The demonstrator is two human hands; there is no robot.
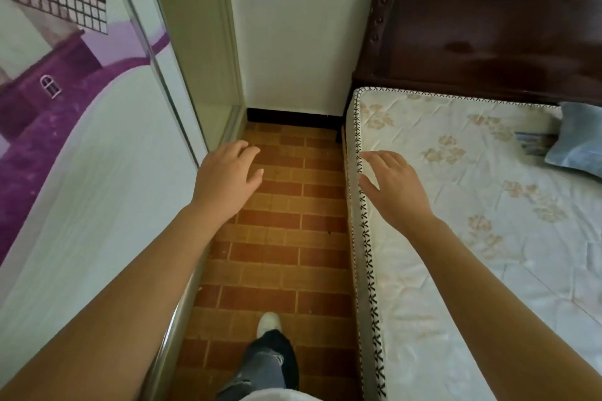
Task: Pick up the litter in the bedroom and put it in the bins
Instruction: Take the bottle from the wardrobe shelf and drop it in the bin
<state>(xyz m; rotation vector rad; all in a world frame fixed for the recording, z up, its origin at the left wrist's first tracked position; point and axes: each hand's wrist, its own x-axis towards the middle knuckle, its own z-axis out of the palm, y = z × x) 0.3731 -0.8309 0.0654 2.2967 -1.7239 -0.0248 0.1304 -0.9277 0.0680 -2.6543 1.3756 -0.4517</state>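
My left hand (226, 174) is stretched out over the brick-patterned floor (277, 238), fingers relaxed and holding nothing. My right hand (392, 187) reaches forward above the left edge of the mattress (456, 238), fingers spread and empty. No bin is in view. A small flat item with blue print (534, 142) lies on the mattress by the pillow; what it is I cannot tell. A tiny dark speck (329, 232) sits on the floor.
A narrow aisle runs between a wardrobe with a purple windmill picture (81, 140) on the left and the bed on the right, ending at a white wall (293, 42). A dark wooden headboard (488, 26) and blue pillow (576, 140) lie at right. My foot (268, 324) is on the floor.
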